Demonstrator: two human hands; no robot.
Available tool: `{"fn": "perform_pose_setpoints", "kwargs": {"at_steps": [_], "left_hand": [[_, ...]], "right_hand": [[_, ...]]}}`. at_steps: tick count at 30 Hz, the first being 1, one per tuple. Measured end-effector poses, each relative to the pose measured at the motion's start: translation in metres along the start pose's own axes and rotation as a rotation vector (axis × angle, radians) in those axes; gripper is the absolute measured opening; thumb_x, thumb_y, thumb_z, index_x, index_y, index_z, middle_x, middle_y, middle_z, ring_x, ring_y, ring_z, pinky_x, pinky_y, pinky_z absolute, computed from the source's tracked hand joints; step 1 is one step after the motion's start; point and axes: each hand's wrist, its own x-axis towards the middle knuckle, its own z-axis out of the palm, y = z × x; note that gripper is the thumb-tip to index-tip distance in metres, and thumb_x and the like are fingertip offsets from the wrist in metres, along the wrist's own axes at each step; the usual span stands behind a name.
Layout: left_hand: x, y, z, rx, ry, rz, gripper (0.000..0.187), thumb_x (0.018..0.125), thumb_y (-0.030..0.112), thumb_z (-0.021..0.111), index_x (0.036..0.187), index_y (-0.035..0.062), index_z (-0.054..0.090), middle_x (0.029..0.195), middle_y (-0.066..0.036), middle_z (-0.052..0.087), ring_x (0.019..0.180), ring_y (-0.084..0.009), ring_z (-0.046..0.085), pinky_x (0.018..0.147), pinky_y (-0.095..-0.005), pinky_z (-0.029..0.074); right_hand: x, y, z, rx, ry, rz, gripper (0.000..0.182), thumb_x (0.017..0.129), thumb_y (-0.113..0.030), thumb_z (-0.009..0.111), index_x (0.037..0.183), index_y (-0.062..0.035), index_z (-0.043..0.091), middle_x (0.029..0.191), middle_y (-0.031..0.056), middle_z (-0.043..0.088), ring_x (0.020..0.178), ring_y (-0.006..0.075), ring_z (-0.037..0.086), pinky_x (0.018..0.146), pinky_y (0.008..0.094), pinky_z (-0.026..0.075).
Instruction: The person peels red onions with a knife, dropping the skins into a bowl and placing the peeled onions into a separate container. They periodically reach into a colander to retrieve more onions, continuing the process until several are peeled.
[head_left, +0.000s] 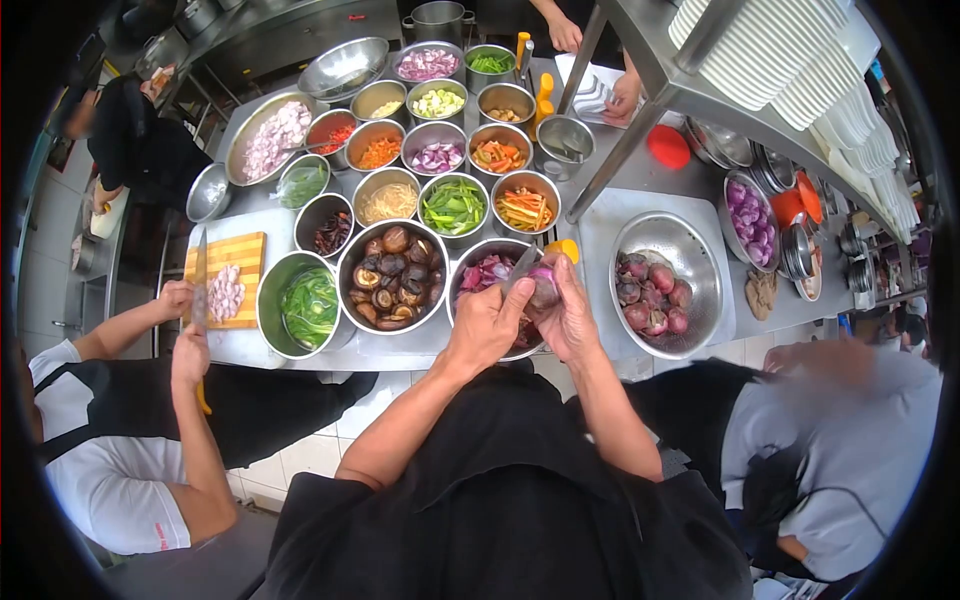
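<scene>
A small knife (523,266) is in my left hand (484,325), its blade pointing up and away from me. My right hand (569,315) is wrapped round a red onion (545,289), close beside the knife. Both hands are over a metal bowl (459,290) that holds purple onion peels or pieces (486,273), and they hide part of it. To the right, a perforated metal colander (700,268) holds several whole red onions (655,293). A pot of dark mushrooms (391,275) stands just left of the bowl.
Several metal containers of cut vegetables, among them green peppers (453,206), cover the counter ahead. At left, a co-worker's hands hold a large knife (200,280) by a cutting board (247,250). Another person stands at right. A shelf post (615,160) rises beyond the colander.
</scene>
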Motion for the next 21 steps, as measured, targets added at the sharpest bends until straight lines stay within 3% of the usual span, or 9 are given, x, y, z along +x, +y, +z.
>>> {"fn": "perform_pose_setpoints", "kwargs": {"at_steps": [5,12,14,16,18,21], "left_hand": [[-0.006,-0.004,0.008,0.050,-0.016,0.070,0.046,0.095,0.039,0.053,0.080,-0.0035,0.065,0.053,-0.012,0.054,0.049,-0.0118,0.049,0.048,-0.0317,0.042],[-0.022,-0.003,0.016,0.052,-0.164,0.196,0.035,0.092,0.031,0.058,0.085,-0.0019,0.066,0.054,-0.016,0.055,0.046,-0.0185,0.055,0.047,-0.0335,0.043],[-0.024,-0.002,0.012,0.069,-0.162,0.113,0.034,0.092,0.031,0.058,0.088,-0.0014,0.066,0.056,-0.018,0.056,0.046,-0.0231,0.056,0.047,-0.0336,0.044],[-0.019,-0.001,0.003,0.054,-0.117,0.119,0.037,0.092,0.033,0.058,0.085,-0.0027,0.064,0.056,-0.018,0.057,0.047,-0.0269,0.057,0.047,-0.0338,0.043],[-0.013,0.005,-0.010,0.309,-0.100,-0.002,0.050,0.090,0.040,0.057,0.070,-0.0053,0.057,0.056,-0.025,0.056,0.054,-0.0401,0.060,0.050,-0.0444,0.045],[-0.007,-0.013,-0.015,0.384,-0.100,-0.056,0.046,0.091,0.038,0.056,0.073,-0.0047,0.056,0.058,-0.027,0.057,0.057,-0.0428,0.060,0.053,-0.0478,0.047]], "right_hand": [[0.012,0.009,-0.011,-0.060,-0.016,-0.165,0.026,0.093,-0.034,0.058,0.105,-0.0111,0.052,0.094,0.0047,0.060,0.086,0.0130,0.060,0.073,0.0278,0.050],[0.022,0.000,-0.015,-0.095,0.135,-0.151,0.032,0.090,-0.038,0.062,0.105,-0.0111,0.052,0.092,0.0060,0.061,0.078,0.0153,0.060,0.071,0.0308,0.052],[0.030,-0.003,-0.019,-0.022,0.175,-0.159,0.033,0.090,-0.040,0.061,0.103,-0.0120,0.049,0.080,0.0022,0.058,0.067,0.0128,0.056,0.058,0.0251,0.044],[0.035,-0.009,-0.027,0.044,0.107,-0.121,0.034,0.091,-0.041,0.059,0.101,-0.0092,0.052,0.080,0.0044,0.059,0.068,0.0159,0.057,0.058,0.0276,0.044],[0.032,-0.014,-0.027,0.169,0.077,-0.039,0.036,0.092,-0.043,0.055,0.095,-0.0071,0.055,0.079,0.0065,0.059,0.067,0.0182,0.057,0.057,0.0281,0.043],[0.033,-0.014,-0.032,0.251,0.042,0.034,0.036,0.093,-0.042,0.053,0.093,-0.0060,0.056,0.078,0.0085,0.059,0.066,0.0213,0.056,0.053,0.0289,0.041]]}}
